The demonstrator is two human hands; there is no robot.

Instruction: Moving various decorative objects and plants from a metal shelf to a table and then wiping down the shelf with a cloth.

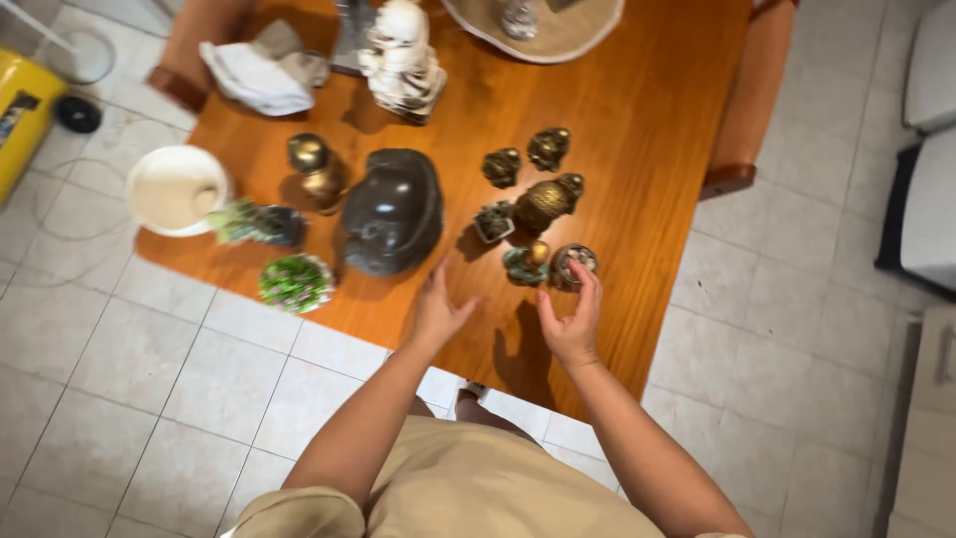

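My right hand reaches over the near edge of the wooden table; its fingertips touch a small round pot with pale stones in it. My left hand hovers open beside it, just below a large dark stone figure. Between the hands stands a small green and gold figurine. Behind it are several small brass figurines and a tiny potted plant.
A brass vase, a dark planter and a small pot of green and pink plants sit at the left. A white bowl overhangs the table corner. White cloth, a white figure and a woven mat lie farther back. Chairs flank the table.
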